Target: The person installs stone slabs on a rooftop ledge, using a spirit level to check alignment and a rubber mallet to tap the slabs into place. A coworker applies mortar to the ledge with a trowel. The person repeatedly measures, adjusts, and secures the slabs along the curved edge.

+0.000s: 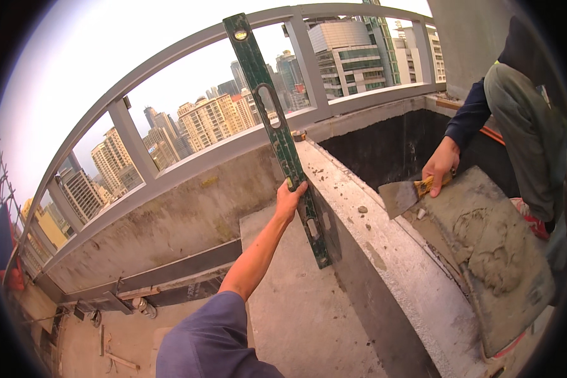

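My left hand (291,196) grips a long, scuffed green spirit level (263,101) around its lower part. The level stands nearly upright, slightly tilted, against the near side face of a low wall (384,264) with a pale top and crumbs of mortar on it; whether it fully touches that face I cannot tell. My right hand is not in view. On the far side of the wall, a co-worker's hand (441,167) holds a wide scraper (397,197) with a yellow handle at the edge of a board (516,309) carrying grey mortar (488,249).
A grey metal railing (132,142) lines the edge, with tall buildings beyond. The co-worker's legs (516,126) are at right. A dark recess (378,145) lies behind the wall. Wood scraps (123,360) and small buckets (143,307) are on the floor at lower left.
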`<state>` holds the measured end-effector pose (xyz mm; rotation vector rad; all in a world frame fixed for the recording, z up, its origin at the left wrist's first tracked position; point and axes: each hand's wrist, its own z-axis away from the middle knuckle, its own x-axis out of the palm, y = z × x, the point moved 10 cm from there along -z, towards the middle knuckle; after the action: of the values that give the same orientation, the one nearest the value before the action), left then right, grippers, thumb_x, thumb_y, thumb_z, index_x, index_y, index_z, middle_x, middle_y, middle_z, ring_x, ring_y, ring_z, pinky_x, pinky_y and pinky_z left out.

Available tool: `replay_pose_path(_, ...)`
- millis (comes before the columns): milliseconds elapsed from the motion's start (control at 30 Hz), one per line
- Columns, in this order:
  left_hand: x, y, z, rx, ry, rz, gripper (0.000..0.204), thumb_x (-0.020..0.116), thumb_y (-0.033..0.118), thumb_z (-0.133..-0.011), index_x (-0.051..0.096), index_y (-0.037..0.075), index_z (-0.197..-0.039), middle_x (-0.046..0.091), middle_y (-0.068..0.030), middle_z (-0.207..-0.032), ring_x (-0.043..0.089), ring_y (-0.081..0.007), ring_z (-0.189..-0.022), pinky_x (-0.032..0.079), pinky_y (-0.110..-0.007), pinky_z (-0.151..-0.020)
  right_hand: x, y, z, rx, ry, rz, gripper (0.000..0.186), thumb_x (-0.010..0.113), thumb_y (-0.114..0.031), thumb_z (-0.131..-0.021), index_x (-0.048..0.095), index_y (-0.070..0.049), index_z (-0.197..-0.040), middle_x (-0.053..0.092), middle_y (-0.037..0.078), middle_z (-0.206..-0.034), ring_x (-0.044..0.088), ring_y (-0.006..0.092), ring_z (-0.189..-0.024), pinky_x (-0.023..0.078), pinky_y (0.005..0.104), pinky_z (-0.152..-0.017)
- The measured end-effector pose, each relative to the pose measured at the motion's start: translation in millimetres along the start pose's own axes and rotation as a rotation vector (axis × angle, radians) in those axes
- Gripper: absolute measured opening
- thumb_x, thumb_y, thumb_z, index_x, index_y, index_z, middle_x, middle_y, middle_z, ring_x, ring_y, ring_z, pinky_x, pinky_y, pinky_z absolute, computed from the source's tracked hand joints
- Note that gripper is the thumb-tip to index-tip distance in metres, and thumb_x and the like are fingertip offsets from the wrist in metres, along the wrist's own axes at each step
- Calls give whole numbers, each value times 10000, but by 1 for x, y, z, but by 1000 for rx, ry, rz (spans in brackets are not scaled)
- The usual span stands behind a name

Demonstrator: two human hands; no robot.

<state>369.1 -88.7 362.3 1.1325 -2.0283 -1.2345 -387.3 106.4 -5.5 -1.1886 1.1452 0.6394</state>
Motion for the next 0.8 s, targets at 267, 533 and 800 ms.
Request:
replay_pose_path(267,-1,-3,-5,46,11,1,386,837,212,-982,714,-6,-1276,783,-57,-1154,712,-157,-1016,562,-339,-938,3,0,-12,-31,12,-63,553,564,-342,-992,628,79,-1344,630,273,-1302,629,455,-1150,512,547,-1007)
replay_pose_path(533,4,-8,-12,0,-39,48,310,775,124,-1020,685,5,-1292,773,-54,-1182,713,-162,-1027,566,-344,-945,6,-5,-16,-64,-17,-99,557,577,-342,-988,629,83,-1345,634,282,-1298,630,467,-1148,513,552,-1008)
replay_pose_path(800,0,-7,-16,-29,-28,-4,327,788,106,-1013,666,-4,-1296,771,-71,-1194,711,-169,-1043,565,-345,-956,4,-21,-19,-96,-37,-143,561,590,-342,-984,630,86,-1345,639,292,-1294,631,479,-1146,514,558,-1009)
